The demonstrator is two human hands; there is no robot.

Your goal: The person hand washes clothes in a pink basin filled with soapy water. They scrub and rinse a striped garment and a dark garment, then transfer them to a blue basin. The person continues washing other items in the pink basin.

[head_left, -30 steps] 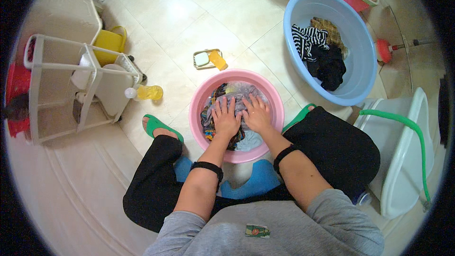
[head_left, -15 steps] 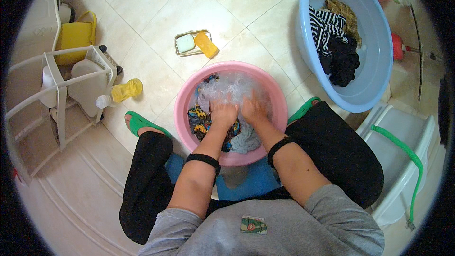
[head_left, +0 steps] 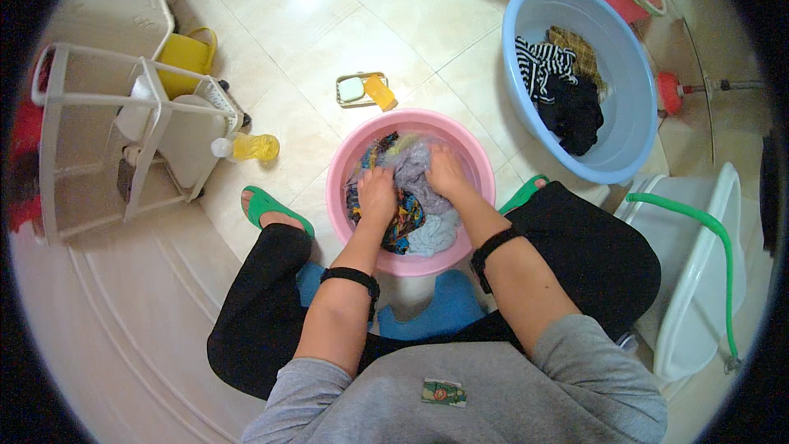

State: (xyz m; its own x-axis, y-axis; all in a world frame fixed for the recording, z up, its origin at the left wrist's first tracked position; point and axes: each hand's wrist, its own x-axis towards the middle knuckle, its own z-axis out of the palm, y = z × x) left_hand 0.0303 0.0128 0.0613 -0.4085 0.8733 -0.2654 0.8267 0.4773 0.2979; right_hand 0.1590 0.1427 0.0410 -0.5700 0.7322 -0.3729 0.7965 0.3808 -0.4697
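- since half a second ago both hands have shifted in the pink basin (head_left: 341, 189): the left hand (head_left: 376, 197) has slid toward the near-left side and the right hand (head_left: 445, 173) sits further up, and the grey cloth (head_left: 415, 173) now bunches between them where bare foam showed before.
- left hand: fingers curled down and pressed together on the wet laundry, its grip clamped on the patterned cloth (head_left: 403, 222) (dark with orange and blue).
- right hand: fingers closed on the grey cloth, just beside the left hand; whether the thumbs touch cannot be told.
- laundry lies inside the pink basin, which stands on the tiled floor (head_left: 329, 25) between the person's knees, in front of a blue stool (head_left: 444, 312).
- black bands sit on both wrists.
- green sandals (head_left: 267, 205) show at either side of the basin.
- soap dish (head_left: 357, 89) lies on the floor just beyond the basin, an orange piece beside it.
- yellow bottle (head_left: 246, 146) lies on its side near the white rack (head_left: 99, 140) at left.
- blue tub (head_left: 625, 107) to the upper right holds dark and striped clothes, well apart from the hands.
- green hose (head_left: 707, 238) runs over a white bin at right.
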